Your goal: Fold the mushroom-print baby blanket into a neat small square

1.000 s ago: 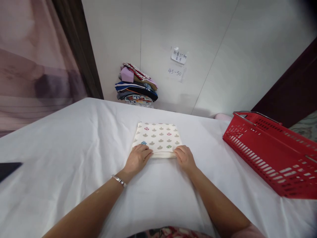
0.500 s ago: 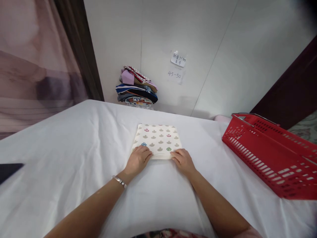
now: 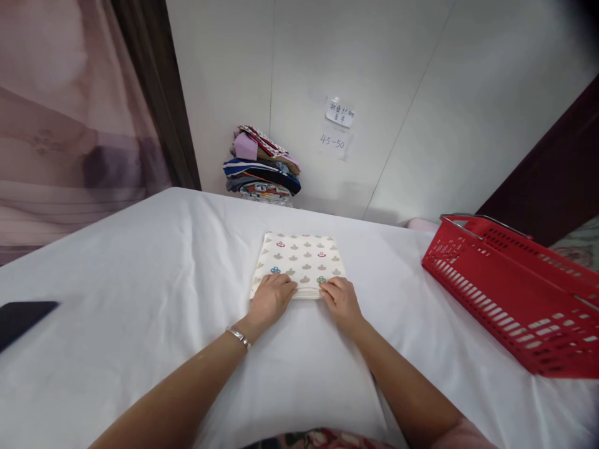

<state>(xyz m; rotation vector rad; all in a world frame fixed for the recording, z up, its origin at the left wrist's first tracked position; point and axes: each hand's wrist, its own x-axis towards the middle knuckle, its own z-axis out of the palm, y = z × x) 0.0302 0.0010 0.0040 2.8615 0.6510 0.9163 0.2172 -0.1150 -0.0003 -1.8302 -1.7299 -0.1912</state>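
A folded cream cloth printed with small grey, red, blue and green motifs lies flat on the white sheet. My left hand, with a silver bracelet on its wrist, has curled fingers gripping the cloth's near edge left of centre. My right hand grips the same edge on the right, fingers curled over it. The two hands sit close together, a short gap between them.
A red plastic basket stands on the sheet at the right. A pile of folded colourful clothes sits against the white wall behind. A black flat object lies at the left edge. Paper notes stick to the wall.
Both hands have slid inward along the cloth's near edge, closer to each other. The cloth itself stays in place; the view shifted slightly.
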